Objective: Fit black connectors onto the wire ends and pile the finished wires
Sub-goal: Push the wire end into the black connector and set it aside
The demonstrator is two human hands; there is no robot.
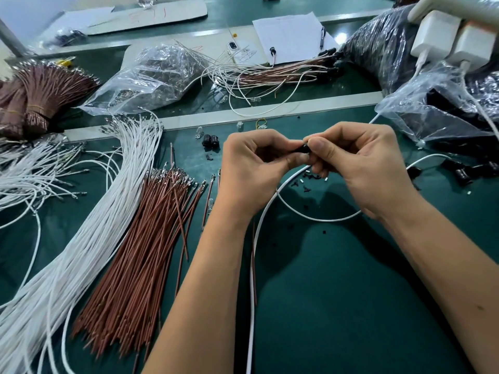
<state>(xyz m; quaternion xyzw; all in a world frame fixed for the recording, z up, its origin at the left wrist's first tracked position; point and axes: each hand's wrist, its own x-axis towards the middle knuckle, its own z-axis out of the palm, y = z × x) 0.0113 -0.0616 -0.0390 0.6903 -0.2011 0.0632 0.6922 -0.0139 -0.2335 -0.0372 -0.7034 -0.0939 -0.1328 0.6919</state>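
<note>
- Above green mat, white wire rising toward both hands.
- Left hand and right hand pinching black connector between curled fingertips.

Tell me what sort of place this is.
Probably a wire-harness assembly bench in a small factory or workshop. Loose piles of white wires and brown wires cover a green mat, bags of parts sit behind, and both hands work a black connector.
</note>
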